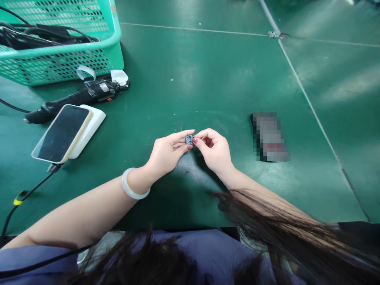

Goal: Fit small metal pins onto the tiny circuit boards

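Observation:
A small grey-blue part [189, 139] with dark details is held above the green table [184, 95], near the middle of the view. My left hand [166, 152] grips it between thumb and fingertips from the left. From the right, my right hand [214, 150] pinches at its right edge with thumb and index finger, the other fingers curled in. The two hands nearly meet around the part. A pale bangle circles my left wrist.
At the upper left stands a green basket [59, 53] holding black cables. Below it lie a black tool [86, 95], a phone [62, 132] and a white box [92, 130]. A blurred dark object [268, 136] lies at the right. Hair hangs over my right forearm.

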`<state>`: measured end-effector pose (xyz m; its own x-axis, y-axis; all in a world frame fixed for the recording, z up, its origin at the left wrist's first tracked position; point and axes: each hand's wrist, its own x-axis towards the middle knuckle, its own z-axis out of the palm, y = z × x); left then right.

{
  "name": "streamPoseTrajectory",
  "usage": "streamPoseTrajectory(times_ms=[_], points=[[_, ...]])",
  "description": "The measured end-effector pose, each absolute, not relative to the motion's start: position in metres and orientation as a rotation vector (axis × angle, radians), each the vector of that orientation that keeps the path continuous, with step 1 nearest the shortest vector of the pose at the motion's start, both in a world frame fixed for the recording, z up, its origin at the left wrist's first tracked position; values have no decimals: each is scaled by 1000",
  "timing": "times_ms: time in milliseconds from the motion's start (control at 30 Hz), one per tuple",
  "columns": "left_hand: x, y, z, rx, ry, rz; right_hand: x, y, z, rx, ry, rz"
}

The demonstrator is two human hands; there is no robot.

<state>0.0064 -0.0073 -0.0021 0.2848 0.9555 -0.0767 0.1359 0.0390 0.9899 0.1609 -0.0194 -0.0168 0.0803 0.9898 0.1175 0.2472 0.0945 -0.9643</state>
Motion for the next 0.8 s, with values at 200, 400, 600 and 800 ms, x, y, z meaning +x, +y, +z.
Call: streamPoseTrajectory(times_ms=[200, 400, 600, 800], points=[[7, -8, -1, 1386, 1117, 884, 160, -21, -17, -1340, -1458, 836], [6, -5, 0, 1351, 1094, 894, 160, -21, -12, -1331, -1563, 740], [5, -4, -1, 1316, 1056, 882, 162, -19, -14, -1355, -1594, 798], [4, 6, -5, 974, 1095, 1032, 177, -11, -14, -1413, -1603, 657]])
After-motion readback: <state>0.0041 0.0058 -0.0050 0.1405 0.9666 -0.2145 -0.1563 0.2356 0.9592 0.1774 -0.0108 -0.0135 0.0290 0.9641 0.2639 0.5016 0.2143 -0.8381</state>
